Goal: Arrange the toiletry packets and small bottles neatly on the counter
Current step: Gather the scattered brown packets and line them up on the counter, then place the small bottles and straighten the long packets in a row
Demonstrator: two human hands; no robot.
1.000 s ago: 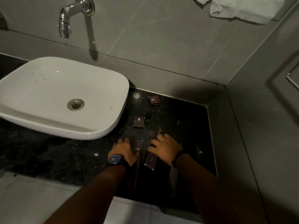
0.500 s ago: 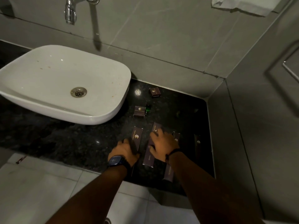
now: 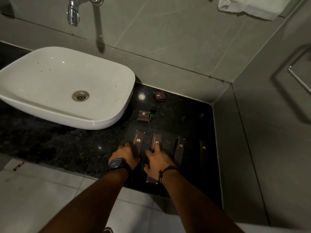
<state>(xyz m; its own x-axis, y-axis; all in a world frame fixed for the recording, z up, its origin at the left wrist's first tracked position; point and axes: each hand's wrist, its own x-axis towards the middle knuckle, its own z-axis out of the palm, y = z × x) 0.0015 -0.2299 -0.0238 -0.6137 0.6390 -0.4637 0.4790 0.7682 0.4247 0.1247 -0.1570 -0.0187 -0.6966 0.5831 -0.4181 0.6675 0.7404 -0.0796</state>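
Note:
Several long dark brown toiletry packets lie side by side on the black granite counter [image 3: 67, 148]. My left hand [image 3: 125, 156] rests on the near end of the leftmost long packet [image 3: 138, 142]. My right hand [image 3: 157, 161] lies flat on the second long packet [image 3: 156, 141], index finger stretched along it. Two more long packets [image 3: 180, 149] [image 3: 203, 151] lie to the right, untouched. Farther back sit a small square packet [image 3: 143, 116], a small green bottle [image 3: 152, 112] beside it, and another square packet [image 3: 159, 96].
A white basin [image 3: 107, 105] stands on the counter at the left, under a chrome tap [image 3: 73, 13]. Grey tiled walls close the back and right. A white towel [image 3: 249, 7] hangs at the top right. The counter's front edge drops to a tiled floor [image 3: 42, 190].
Both hands slid the two left long packets away from me and set them apart, parallel. The camera tilted down, so the floor shows more.

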